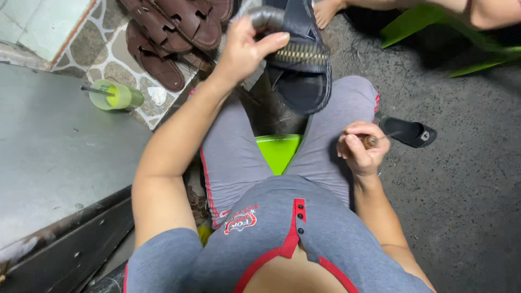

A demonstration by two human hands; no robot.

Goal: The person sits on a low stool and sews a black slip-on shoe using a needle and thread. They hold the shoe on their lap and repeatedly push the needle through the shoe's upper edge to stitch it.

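Upper centre of frame: left hand (247, 46) grips dark sandal (301, 59), thumb pressed on its strap, steadying it over the knees. Right of centre, right hand (361, 149) fingers pinching a small tool (372, 141), drawn back, seemingly pulling thread.

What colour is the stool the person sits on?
Bright green stool, seen between the knees in the head view.

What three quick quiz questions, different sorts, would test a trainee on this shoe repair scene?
1. True or false: the left hand grips the dark sandal.
2. The right hand pinches: A) a brush B) a small tool with thread C) a cup.
3. Which colour is the stool between the knees?

Key: 1 true. 2 B. 3 green.
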